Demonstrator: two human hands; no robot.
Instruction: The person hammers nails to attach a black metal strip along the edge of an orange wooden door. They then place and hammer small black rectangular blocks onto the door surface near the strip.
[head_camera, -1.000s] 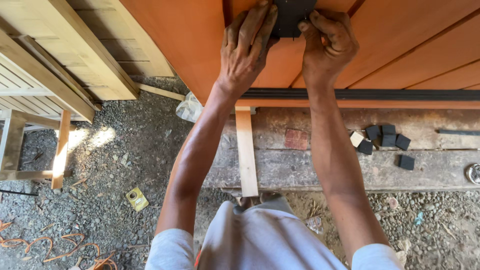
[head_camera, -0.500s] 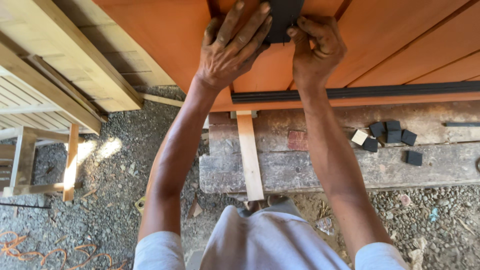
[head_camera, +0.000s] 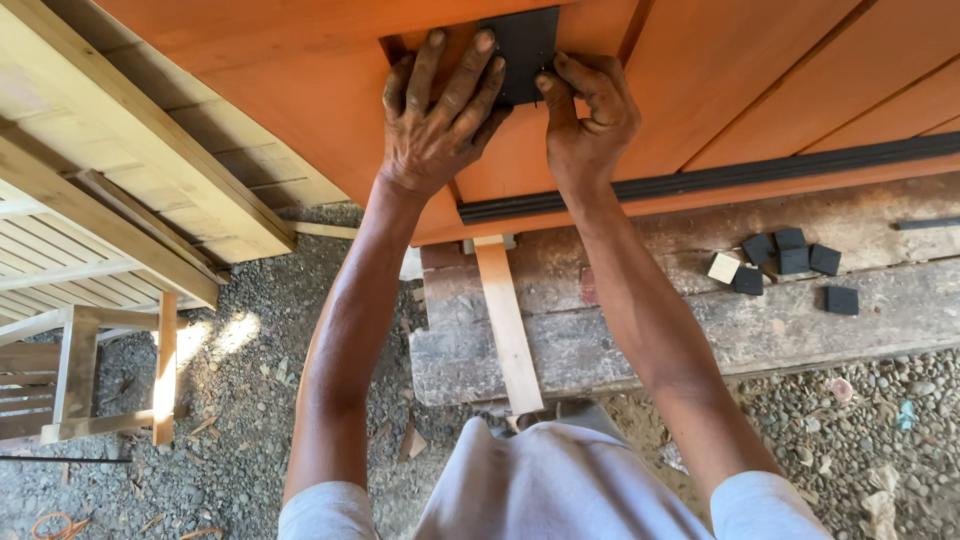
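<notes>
A large orange-brown wooden panel (head_camera: 760, 70) lies across the top of the head view. On it sits a flat black square plate (head_camera: 522, 45). My left hand (head_camera: 440, 120) lies flat on the panel, fingers spread, with its fingertips on the plate's left edge. My right hand (head_camera: 590, 120) is curled beside it and pinches the plate's lower right edge with thumb and forefinger. A black strip (head_camera: 720, 178) runs along the panel's lower edge.
Several small black blocks (head_camera: 795, 262) and one pale block (head_camera: 723, 268) lie on a weathered plank (head_camera: 700, 340). A light wood slat (head_camera: 508, 335) crosses it. Pale slatted wooden furniture (head_camera: 90, 230) stands at left on gravel (head_camera: 230, 420).
The view has shifted, so the panel and hands sit lower in the picture. Both hands stay on the black plate; my left fingers have spread flatter over its left edge.
</notes>
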